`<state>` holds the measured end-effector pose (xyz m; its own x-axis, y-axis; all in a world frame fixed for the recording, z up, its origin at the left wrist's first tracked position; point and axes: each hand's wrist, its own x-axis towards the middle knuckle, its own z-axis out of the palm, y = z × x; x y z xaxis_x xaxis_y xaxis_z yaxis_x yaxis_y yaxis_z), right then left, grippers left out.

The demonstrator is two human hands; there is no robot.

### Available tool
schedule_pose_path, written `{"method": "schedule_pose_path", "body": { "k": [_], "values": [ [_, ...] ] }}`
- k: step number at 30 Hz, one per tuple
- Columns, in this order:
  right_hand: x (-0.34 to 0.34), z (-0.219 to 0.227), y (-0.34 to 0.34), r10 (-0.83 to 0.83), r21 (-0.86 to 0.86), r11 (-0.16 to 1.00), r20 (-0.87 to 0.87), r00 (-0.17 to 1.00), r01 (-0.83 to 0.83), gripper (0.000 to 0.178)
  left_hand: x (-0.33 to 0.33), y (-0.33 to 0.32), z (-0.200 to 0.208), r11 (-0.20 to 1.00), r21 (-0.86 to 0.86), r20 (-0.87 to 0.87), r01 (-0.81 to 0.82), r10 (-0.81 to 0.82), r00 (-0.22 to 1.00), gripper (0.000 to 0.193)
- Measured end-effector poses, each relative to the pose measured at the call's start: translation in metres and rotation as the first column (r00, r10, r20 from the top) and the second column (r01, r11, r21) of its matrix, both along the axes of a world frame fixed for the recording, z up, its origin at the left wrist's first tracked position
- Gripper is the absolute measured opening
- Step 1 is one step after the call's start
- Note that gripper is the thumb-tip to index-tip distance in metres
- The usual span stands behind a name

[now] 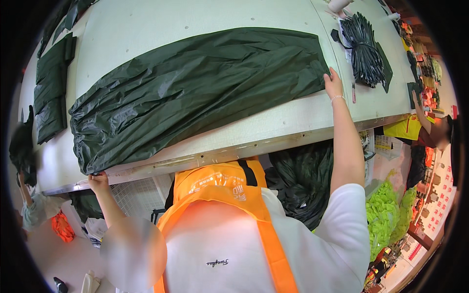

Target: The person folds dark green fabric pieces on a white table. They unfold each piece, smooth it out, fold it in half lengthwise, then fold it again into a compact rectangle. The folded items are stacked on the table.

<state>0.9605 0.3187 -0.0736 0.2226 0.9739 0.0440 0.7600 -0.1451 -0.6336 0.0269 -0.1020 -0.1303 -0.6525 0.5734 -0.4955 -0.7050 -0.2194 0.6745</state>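
A long piece of shiny dark green waterproof fabric [195, 83] lies stretched across the white table [161, 22], creased along its length and gathered at its left end. My left hand [99, 181] is closed on its near left corner, at the table's front edge. At the opposite end, my right hand [333, 84] grips the fabric's right edge with fingers and thumb. Both arms are spread wide.
A tied bundle of dark strips [364, 49] and a small cutter-like tool [353, 93] lie to the right. Folded green fabric [53, 90] is at left. Dark cloth [303, 180] and lime-green cloth [383, 215] sit below table level. Another person [425, 129] works at far right, one more at left.
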Motion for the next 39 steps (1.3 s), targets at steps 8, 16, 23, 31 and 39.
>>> {"method": "schedule_pose_path", "body": {
  "k": [8, 16, 23, 31, 39],
  "values": [
    [0.026, 0.024, -0.021, -0.042, -0.007, 0.999, 0.153, 0.987, 0.044, 0.026, 0.055, 0.008, 0.032, 0.967, -0.203, -0.195, -0.153, 0.113, 0.974, 0.027],
    [0.107, 0.215, -0.014, 0.165, 0.282, 0.959, -0.631, 0.758, 0.027, 0.038, 0.042, 0.069, 0.124, 0.951, 0.001, -0.417, -0.309, 0.281, 0.865, 0.014],
    [0.142, 0.223, -0.085, 0.084, 0.349, 0.913, -0.67, 0.738, 0.212, 0.043, 0.061, 0.05, 0.156, 0.988, 0.049, -0.42, -0.147, 0.154, 0.894, 0.015],
    [0.14, 0.202, 0.106, -0.126, 0.254, 0.955, -0.125, 0.984, 0.154, 0.05, 0.007, 0.184, 0.175, 0.994, -0.078, -0.483, -0.07, 0.024, 0.875, 0.032],
    [0.058, 0.045, 0.175, 0.221, -0.253, 0.961, 0.453, 0.863, -0.113, 0.069, 0.206, 0.217, 0.096, 0.895, -0.427, -0.822, -0.13, -0.444, -0.357, 0.063]
  ]
}}
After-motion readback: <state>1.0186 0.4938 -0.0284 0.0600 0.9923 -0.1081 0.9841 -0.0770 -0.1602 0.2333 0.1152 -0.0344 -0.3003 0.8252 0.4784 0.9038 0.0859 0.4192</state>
